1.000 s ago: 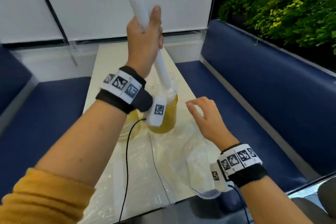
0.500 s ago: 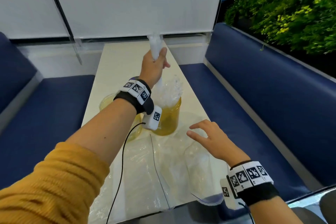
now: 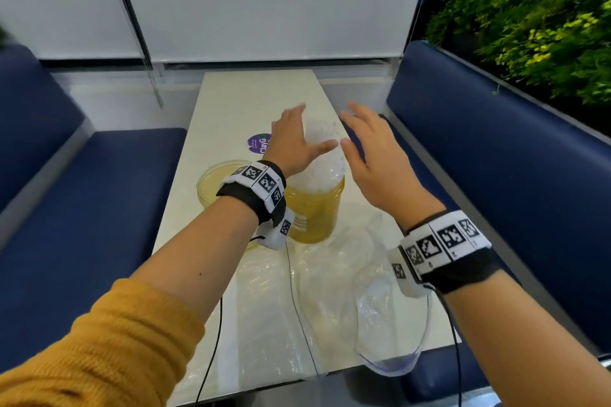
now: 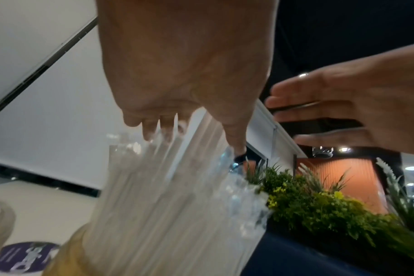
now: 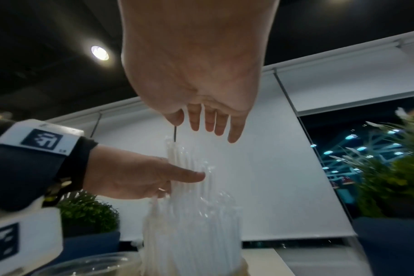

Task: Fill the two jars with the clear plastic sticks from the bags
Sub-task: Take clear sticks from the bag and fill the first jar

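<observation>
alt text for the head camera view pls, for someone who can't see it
Two open hands flank a bundle of clear plastic sticks standing in a yellow jar on a pale table: the left hand touches the bundle, the right hand hovers beside it. A second yellow jar sits to the left, with crumpled clear bags nearer the camera.

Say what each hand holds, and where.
Neither grips anything. The left hand rests open-fingered against the side of the clear plastic sticks in the jar; the right hand hovers open.

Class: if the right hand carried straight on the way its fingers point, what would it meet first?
Probably nothing near: the right hand points past the sticks on their right side, over bare table. Depth is unclear, so its thumb might brush them.
</observation>
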